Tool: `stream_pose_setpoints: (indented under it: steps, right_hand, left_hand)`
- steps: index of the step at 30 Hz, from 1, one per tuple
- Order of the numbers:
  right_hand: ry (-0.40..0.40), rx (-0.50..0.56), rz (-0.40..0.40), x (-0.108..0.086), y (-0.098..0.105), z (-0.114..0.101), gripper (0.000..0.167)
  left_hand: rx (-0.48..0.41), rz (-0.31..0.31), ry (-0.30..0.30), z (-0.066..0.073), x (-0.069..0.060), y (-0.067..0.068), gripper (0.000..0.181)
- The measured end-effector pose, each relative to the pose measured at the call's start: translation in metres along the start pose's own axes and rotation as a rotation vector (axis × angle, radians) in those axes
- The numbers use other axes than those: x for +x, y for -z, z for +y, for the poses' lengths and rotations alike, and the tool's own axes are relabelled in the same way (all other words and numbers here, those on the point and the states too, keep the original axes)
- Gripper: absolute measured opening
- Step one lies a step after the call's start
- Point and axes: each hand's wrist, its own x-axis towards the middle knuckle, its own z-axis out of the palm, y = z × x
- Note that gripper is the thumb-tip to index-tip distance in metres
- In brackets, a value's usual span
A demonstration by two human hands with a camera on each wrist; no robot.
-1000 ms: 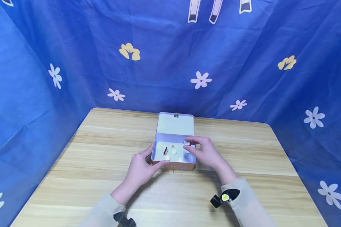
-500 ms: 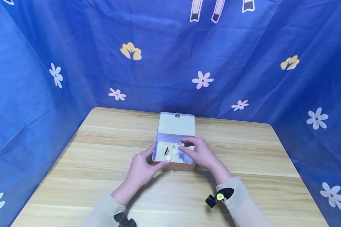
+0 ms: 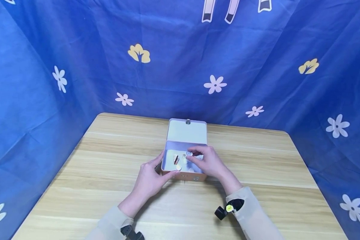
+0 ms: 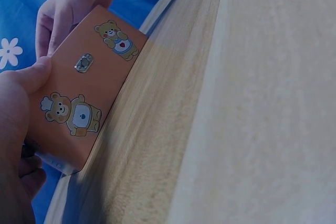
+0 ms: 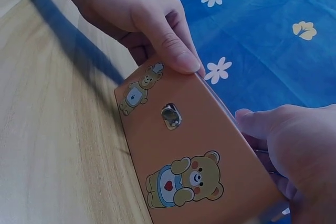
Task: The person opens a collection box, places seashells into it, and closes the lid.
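An orange tin box (image 3: 189, 176) stands on the table with its lid (image 3: 187, 132) up; bear pictures and a metal catch (image 5: 171, 116) show on its front in the wrist views. My left hand (image 3: 149, 178) grips the box's front left corner, thumb over the front rim. Over the box's inside, my right hand (image 3: 210, 161) pinches a small, round, whitish thing (image 3: 189, 153) between thumb and fingertips; its kind is too small to tell. On the box floor lie a pale piece with a dark stripe (image 3: 176, 159), a white disc (image 3: 179, 167) and other small pale pieces.
The box rests on a light wooden table (image 3: 114, 150). Behind it and on both sides hangs a blue cloth (image 3: 174, 80) with flower prints. Each wrist wears a black strap-on camera (image 3: 220, 212).
Within the box, my right hand has moved left and slightly down with the small whitish thing in its fingers. My left hand stays on the box corner.
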Motion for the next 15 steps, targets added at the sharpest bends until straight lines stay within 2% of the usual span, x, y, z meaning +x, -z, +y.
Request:
stream_pose_setpoints:
  steps: [15]
  right_hand:
    - [-0.065,-0.041,-0.051,0.0006,-0.0027,-0.0027,0.032]
  left_hand:
    - [-0.008,0.002,-0.003,0.0005,0.0001,0.0006,0.095]
